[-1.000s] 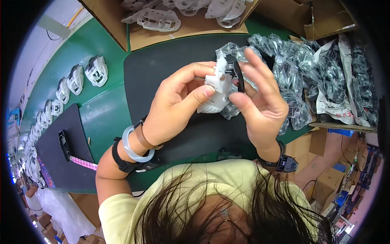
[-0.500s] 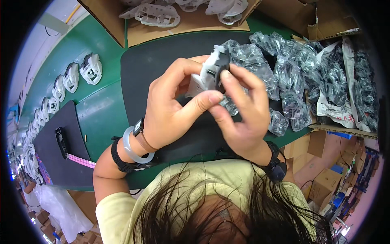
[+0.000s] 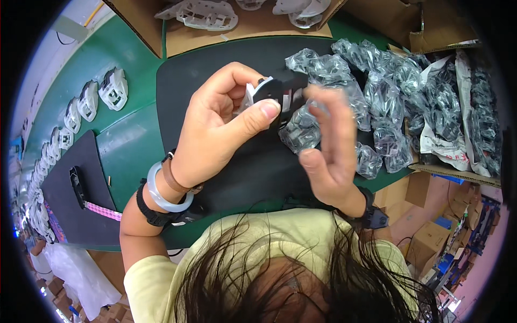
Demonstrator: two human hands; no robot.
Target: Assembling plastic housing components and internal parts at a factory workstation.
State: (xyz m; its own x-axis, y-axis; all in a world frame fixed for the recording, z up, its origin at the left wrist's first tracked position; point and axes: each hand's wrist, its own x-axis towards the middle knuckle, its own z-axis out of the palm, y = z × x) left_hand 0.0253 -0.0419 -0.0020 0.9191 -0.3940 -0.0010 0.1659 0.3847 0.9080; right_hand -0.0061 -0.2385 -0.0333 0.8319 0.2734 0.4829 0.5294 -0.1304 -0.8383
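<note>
- Left hand: curled, pinching a black-and-white plastic part between thumb and fingers.
- Right hand: half open, gripping nothing; blurred, so fingertip contact cannot be told.

Cannot see all of the black-and-white part, partly hidden behind the left fingers. Cannot confirm touch between it and the blurred right fingers. Beyond the fingers, see only part of the cardboard box, cut off by the upper edge. Far left of them, cannot count the tiniest white shells.
</note>
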